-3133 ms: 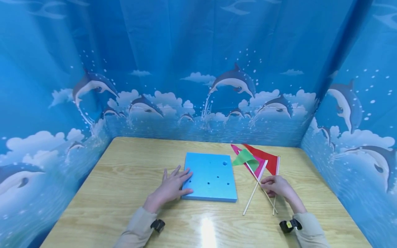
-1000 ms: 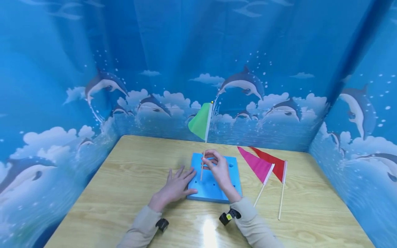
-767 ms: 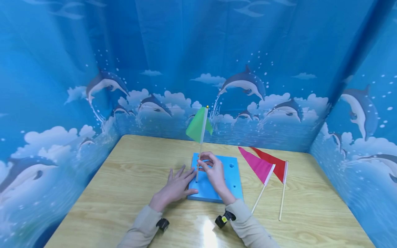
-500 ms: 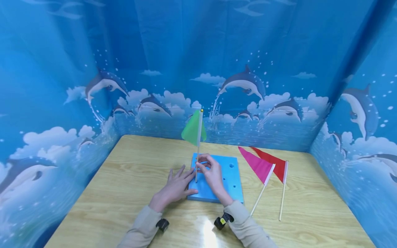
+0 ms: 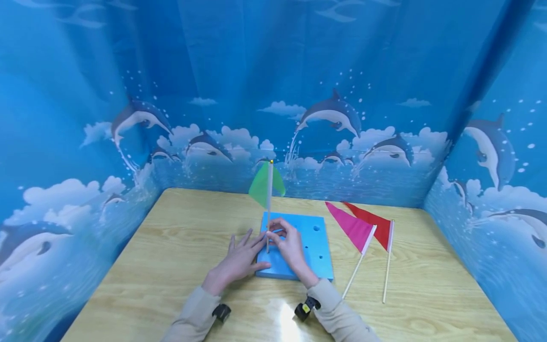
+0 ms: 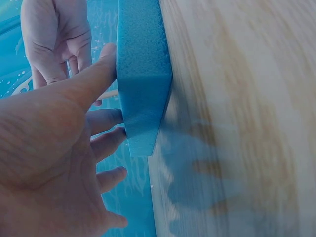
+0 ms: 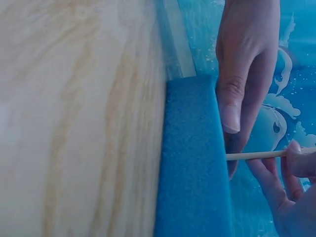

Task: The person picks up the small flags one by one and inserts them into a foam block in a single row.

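A blue foam block [image 5: 299, 251] with several small holes lies flat on the wooden table [image 5: 171, 237]. My left hand [image 5: 239, 259] lies with straight fingers on the block's left edge [image 6: 140, 74]. My right hand [image 5: 287, 242] pinches the thin wooden stick [image 5: 268, 223] of a green flag [image 5: 261, 186], which stands upright with its lower end in the block's left part. In the right wrist view the stick [image 7: 254, 155] meets the foam [image 7: 192, 163] beside my left thumb [image 7: 237, 89].
A pink flag [image 5: 354, 232] and a red flag [image 5: 378, 228] lie on the table to the right of the block, sticks pointing toward me. Blue dolphin-print curtains [image 5: 325, 114] close in the table on three sides.
My right hand took the green flag from the pile at the right, carried it upright over the block and lowered its stick down at the left part. My left hand stayed put.
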The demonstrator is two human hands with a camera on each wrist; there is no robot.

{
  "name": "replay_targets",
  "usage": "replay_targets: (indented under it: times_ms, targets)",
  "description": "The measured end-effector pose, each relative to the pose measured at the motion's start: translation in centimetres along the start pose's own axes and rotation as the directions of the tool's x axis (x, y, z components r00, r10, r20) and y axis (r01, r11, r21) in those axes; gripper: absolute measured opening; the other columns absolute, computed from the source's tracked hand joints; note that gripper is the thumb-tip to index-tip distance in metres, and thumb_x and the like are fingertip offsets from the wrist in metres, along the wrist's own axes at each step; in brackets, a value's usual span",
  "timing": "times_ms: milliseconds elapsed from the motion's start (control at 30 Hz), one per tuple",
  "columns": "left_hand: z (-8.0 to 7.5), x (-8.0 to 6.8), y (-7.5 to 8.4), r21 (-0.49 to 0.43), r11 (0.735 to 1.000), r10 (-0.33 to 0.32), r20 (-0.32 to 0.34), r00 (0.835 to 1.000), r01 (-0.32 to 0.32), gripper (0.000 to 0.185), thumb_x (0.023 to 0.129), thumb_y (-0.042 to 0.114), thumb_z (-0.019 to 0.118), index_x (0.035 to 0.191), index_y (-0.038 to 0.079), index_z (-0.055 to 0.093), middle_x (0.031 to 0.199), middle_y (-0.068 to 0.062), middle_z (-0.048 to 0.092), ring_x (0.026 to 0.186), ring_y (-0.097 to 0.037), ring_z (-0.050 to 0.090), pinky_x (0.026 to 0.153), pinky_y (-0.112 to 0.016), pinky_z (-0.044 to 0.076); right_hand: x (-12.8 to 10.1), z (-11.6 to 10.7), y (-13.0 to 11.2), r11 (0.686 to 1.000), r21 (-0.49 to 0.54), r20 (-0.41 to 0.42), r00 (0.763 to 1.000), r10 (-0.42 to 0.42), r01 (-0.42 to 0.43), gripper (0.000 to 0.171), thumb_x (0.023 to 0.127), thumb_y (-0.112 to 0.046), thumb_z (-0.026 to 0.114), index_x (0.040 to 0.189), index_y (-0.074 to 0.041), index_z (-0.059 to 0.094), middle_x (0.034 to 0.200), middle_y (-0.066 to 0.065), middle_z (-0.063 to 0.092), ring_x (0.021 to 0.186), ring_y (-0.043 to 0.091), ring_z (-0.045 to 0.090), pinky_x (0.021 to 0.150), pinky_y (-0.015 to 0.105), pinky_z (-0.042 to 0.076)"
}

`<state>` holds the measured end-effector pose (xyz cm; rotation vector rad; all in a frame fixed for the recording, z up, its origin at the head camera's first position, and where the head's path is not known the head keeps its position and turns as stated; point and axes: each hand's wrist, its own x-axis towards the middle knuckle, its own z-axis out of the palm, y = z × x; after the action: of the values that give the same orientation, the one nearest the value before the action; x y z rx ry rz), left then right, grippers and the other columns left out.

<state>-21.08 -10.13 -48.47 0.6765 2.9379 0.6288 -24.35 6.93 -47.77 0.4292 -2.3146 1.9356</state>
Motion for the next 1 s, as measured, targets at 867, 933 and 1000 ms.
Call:
replay_targets:
  times_ms: [867, 933, 1000]
  targets:
    - [-0.20, -0.08, 0.14, -0.010, 1.000, -0.008, 0.006, 1.000, 0.008, 0.077, 0.095, 0.049, 0.067, 0.157, 0.013, 0.039, 0.163, -0.008, 0.036, 0.152, -0.045, 0.018, 0.114, -0.078, 0.007, 0.03, -0.70, -0.15, 0.998, -0.024, 0.029, 0.998, 0.054, -0.054, 0.019, 0.094, -0.003, 0.070, 0.112, -0.006, 0.073, 0.105, 0.016, 0.073, 0.091, 0.029, 0.074, 0.074, 0.030, 0.063]
    - [-0.13, -0.05, 0.03, -0.008, 1.000, -0.007, 0.006, 1.000, 0.007, 0.077, 0.095, 0.049, 0.067, 0.157, 0.013, 0.039, 0.163, -0.008, 0.036, 0.152, -0.045, 0.018, 0.114, -0.078, 0.007, 0.03, -0.75, -0.07, 0.999, -0.031, 0.027, 0.999, 0.045, -0.044, 0.020, 0.093, -0.003, 0.071, 0.113, -0.006, 0.074, 0.106, 0.016, 0.074, 0.091, 0.029, 0.074, 0.074, 0.030, 0.063]
    - [-0.06, 0.00, -0.07, -0.004, 1.000, -0.005, 0.007, 1.000, 0.005, 0.077, 0.095, 0.050, 0.066, 0.156, 0.012, 0.040, 0.162, -0.009, 0.036, 0.152, -0.045, 0.018, 0.114, -0.078, 0.007, 0.00, -0.80, 0.01, 0.999, -0.033, 0.022, 0.999, 0.035, -0.034, 0.021, 0.093, -0.003, 0.071, 0.113, -0.006, 0.074, 0.106, 0.016, 0.074, 0.091, 0.029, 0.074, 0.073, 0.029, 0.063]
